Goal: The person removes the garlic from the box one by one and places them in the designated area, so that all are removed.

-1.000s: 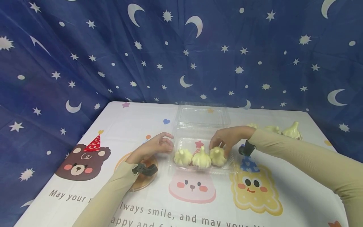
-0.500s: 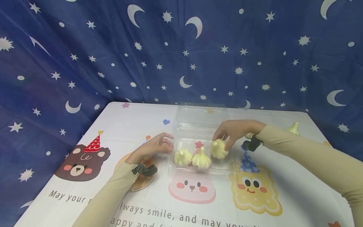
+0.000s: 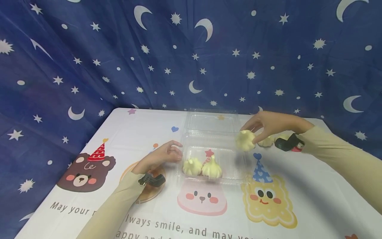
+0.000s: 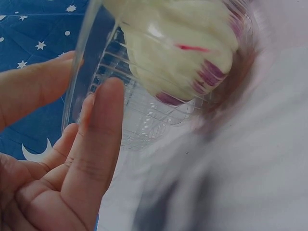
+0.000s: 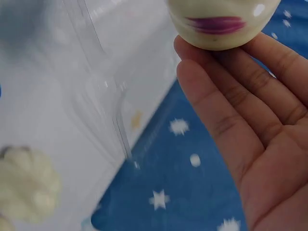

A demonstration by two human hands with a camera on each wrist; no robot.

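Observation:
My right hand (image 3: 273,122) pinches a pale garlic bulb (image 3: 246,140) in its fingertips, raised over the right side of a clear plastic clamshell box (image 3: 229,172). In the right wrist view, the held bulb (image 5: 219,24) shows a purple streak. Two more garlic bulbs, the left one (image 3: 192,166) and the right one (image 3: 212,168), sit side by side at the front of the box. My left hand (image 3: 162,154) touches the box's left edge with fairly straight fingers. Through the box wall, the left wrist view shows a bulb (image 4: 178,53) with purple patches.
Right of the box, a garlic bulb (image 3: 266,141) and another, partly hidden bulb (image 3: 284,135) lie on the white printed tablecloth (image 3: 232,205). The box's lid (image 3: 212,122) lies open toward the back. A blue star-patterned curtain (image 3: 167,49) hangs behind the table.
My right hand has lifted the third garlic bulb from the front right of the box and carried it up, back and rightward. My left hand has stayed at the box edge.

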